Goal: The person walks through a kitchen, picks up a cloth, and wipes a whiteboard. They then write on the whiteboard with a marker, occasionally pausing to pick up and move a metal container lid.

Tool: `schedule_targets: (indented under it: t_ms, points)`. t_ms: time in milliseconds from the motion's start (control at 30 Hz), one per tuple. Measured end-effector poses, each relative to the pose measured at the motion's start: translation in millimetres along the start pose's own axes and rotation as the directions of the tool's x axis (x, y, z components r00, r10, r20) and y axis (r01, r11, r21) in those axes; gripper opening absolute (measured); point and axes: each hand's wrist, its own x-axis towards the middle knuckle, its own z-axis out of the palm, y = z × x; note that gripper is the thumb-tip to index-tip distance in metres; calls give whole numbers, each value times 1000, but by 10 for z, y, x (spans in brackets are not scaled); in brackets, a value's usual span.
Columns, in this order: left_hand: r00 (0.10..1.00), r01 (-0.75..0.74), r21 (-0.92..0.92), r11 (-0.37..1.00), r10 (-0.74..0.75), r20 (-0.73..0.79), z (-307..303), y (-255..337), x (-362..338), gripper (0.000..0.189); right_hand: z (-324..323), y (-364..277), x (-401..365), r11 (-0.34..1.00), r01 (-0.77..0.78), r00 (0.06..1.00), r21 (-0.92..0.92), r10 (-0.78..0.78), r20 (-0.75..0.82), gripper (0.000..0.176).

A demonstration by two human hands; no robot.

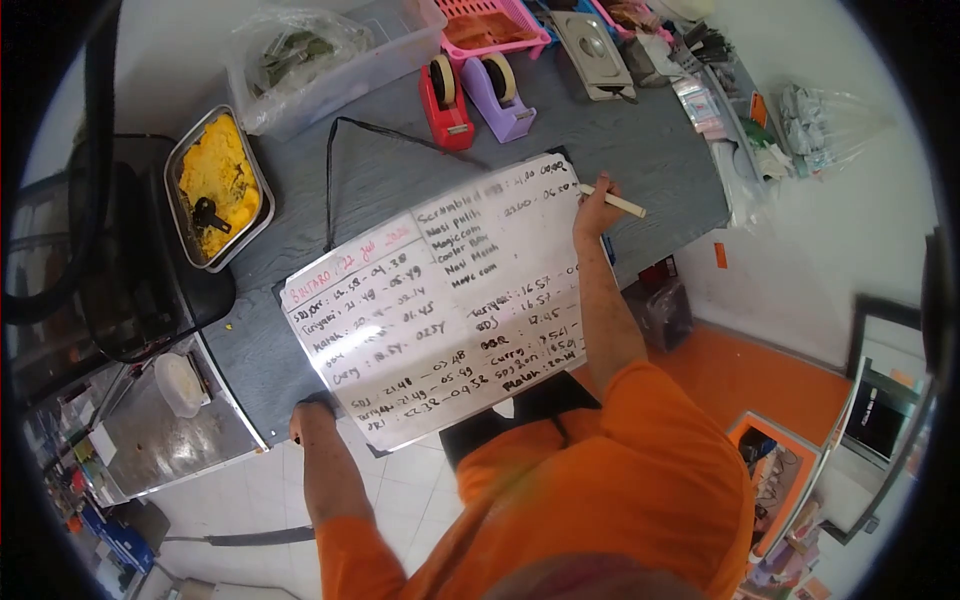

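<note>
A whiteboard (450, 310) with handwritten black and red text lies tilted on the grey table (380, 190), its lower edge towards my body. At its upper right edge, my right hand (598, 205) grips a pale marker (625, 205), with one end over the board near the written times. My left hand (312, 422) is at the table's front edge, just left of the board's lower left corner. Its fingers are curled around a small dark thing that I cannot make out. A black cord (329, 180) runs on the table behind the board.
A metal tray of yellow food (257, 215) with a black utensil is at the left. Behind are a clear plastic bin (340, 95), red (450, 125) and purple (507, 118) tape dispensers, a pink basket (490, 50) and a metal lid (592, 50).
</note>
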Motion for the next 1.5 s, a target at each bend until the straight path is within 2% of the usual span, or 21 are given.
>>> schedule_targets:
  t_ms: [100, 200, 233, 267, 400, 467, 500, 533, 600, 667, 733, 833, 967, 1067, 1133, 1167, 1233, 1267, 1333, 1500]
  points:
    - [1000, -9, -11, 1000, 8, -14, 17, -13, 99, 42, -14, -153, -17, 996, -76, 994, 40, 73, 79, 31]
    - [1000, -7, -17, 1000, 7, -17, -4, -4, 178, 42, -26, -279, -84, 992, -108, 980, -67, 117, 162, 30]
    - [1000, -9, -12, 1000, 9, -18, -19, 8, 200, 42, -74, -160, -88, 981, 123, 963, -152, -81, 258, 29]
    - [1000, -12, -9, 1000, 12, -15, -23, 23, 221, 41, -138, -66, -83, 911, 352, 893, -214, -259, 368, 28]
    - [1000, -3, -7, 1000, 3, 2, -30, 13, 307, 41, -244, 121, -110, 889, 365, 893, -277, -251, 373, 26]
    - [1000, 3, -8, 1000, -3, 10, -12, 11, 329, 41, -254, 26, -333, 845, 524, 753, -109, -400, 523, 25]
    - [1000, 3, -3, 1000, -3, 13, -8, 15, 349, 41, -270, 29, -494, 897, 434, 750, -84, -308, 585, 27]
    - [1000, 7, -1, 1000, -7, 17, -11, 11, 366, 41, -299, 10, -631, 898, 430, 751, -90, -300, 589, 27]
    - [999, 16, 6, 1000, -16, 28, 20, 11, 389, 41, -353, -37, -829, 899, 417, 680, -138, -207, 703, 29]
    - [999, 22, 11, 1000, -22, 34, 38, 10, 400, 41, -377, -35, -903, 898, 417, 702, -142, -220, 678, 30]
    - [999, 29, 10, 1000, -29, 32, 31, 1, 399, 41, -372, -46, -920, 840, 525, 681, -139, -316, 660, 30]
    - [999, 31, 16, 999, -31, 37, 27, 8, 431, 40, -344, -34, -934, 815, 552, 681, -177, -319, 659, 29]
    - [999, 27, 16, 1000, -28, 45, 11, 16, 461, 40, -306, -64, -950, 807, 554, 670, -204, -287, 685, 29]
    - [999, 22, 9, 1000, -23, 48, 6, 29, 460, 40, -321, -101, -963, 840, 509, 704, -188, -280, 653, 29]
    - [999, 21, 8, 1000, -21, 44, -3, 26, 465, 40, -379, -56, -938, 809, 564, 642, -167, -302, 705, 29]
    - [999, 19, 9, 1000, -20, 48, -11, 24, 470, 40, -362, -41, -935, 809, 565, 641, -165, -304, 705, 29]
    - [998, 22, 5, 1000, -23, 55, 2, 29, 464, 40, -340, -36, -945, 794, 577, 689, -191, -347, 637, 29]
    - [998, 22, 3, 1000, -22, 58, 11, 32, 464, 40, -353, -56, -956, 794, 577, 688, -192, -346, 637, 29]
    - [998, 19, 4, 1000, -19, 62, 8, 38, 472, 40, -360, -106, -964, 810, 528, 758, -254, -314, 572, 29]
    - [996, 33, 7, 999, -34, 80, 11, 25, 508, 40, -335, -63, -962, 793, 570, 719, -214, -356, 597, 28]
